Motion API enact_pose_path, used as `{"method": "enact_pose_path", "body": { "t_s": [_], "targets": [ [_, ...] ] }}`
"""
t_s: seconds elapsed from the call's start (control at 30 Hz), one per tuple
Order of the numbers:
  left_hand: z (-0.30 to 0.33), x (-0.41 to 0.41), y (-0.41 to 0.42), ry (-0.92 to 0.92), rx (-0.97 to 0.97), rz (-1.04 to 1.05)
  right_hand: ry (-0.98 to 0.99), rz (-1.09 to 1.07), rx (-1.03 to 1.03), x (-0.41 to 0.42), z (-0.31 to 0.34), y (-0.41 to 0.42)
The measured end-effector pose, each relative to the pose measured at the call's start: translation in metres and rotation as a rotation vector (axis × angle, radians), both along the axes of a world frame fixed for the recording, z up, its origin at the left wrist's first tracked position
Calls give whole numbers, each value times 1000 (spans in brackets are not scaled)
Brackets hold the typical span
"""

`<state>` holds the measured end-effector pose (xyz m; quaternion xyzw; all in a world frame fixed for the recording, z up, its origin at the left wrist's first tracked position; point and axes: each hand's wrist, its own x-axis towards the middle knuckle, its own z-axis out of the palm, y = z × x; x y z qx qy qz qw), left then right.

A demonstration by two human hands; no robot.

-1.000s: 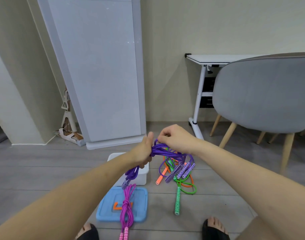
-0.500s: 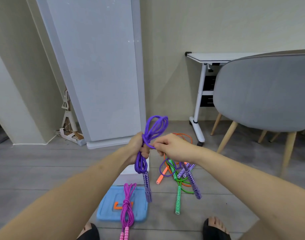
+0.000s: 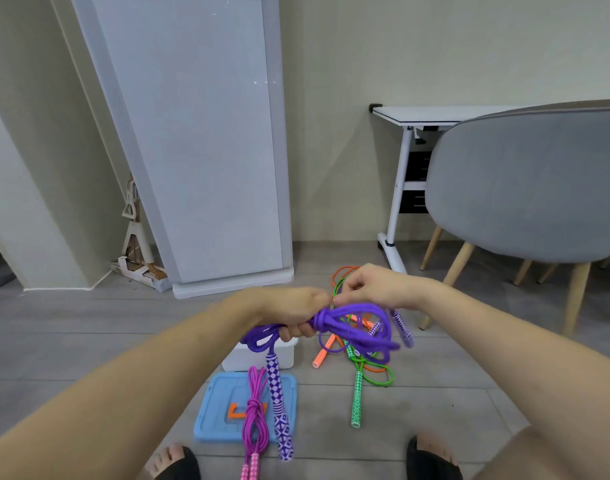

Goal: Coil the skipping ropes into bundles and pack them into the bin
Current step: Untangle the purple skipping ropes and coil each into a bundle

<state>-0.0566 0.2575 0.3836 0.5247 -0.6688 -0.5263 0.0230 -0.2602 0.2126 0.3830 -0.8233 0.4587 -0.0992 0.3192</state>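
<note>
Over grey floor I clench the purple rope [image 3: 352, 327] in both hands [image 3: 296, 310] [image 3: 376, 285]; loose loops right of my grip could spring undone.

Both forearms [image 3: 165, 368] are bare with no sleeves showing, and black open-toed slippers [image 3: 431, 457] cover the feet.

grey plank floor [image 3: 71, 341], beige wall [image 3: 435, 46], grey chair [image 3: 525, 188], white desk [image 3: 431, 114].
</note>
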Motion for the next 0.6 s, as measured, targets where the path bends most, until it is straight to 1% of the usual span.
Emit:
{"method": "enact_pose_path", "body": {
  "t_s": [0.1, 0.13, 0.17, 0.2, 0.23, 0.3, 0.37, 0.4, 0.5, 0.6],
  "targets": [
    [-18, -4, 0, -208, -251, 34, 30, -24, -48, 18, -1, 3],
    [-26, -3, -2, -270, -334, 74, 34, -38, -80, 23, -1, 5],
    [-34, -2, -4, -281, -408, 152, 38, -55, -110, 28, 0, 7],
    [-42, -2, -6, -207, -440, 286, 33, -71, -136, 32, 2, 11],
    [-45, -3, -8, -83, -434, 449, 15, -84, -149, 36, 5, 14],
    [-46, -6, -14, 174, -371, 710, -51, -101, -150, 41, 11, 21],
    [-41, -7, -22, 378, -261, 826, -128, -129, -149, 45, 12, 28],
    [-37, -5, -25, 452, -225, 864, -163, -142, -147, 47, 12, 30],
    [-25, 5, -33, 590, -193, 991, -254, -158, -115, 51, 11, 35],
    [-18, 16, -40, 625, -225, 1069, -323, -159, -66, 49, 16, 37]
  ]
}}
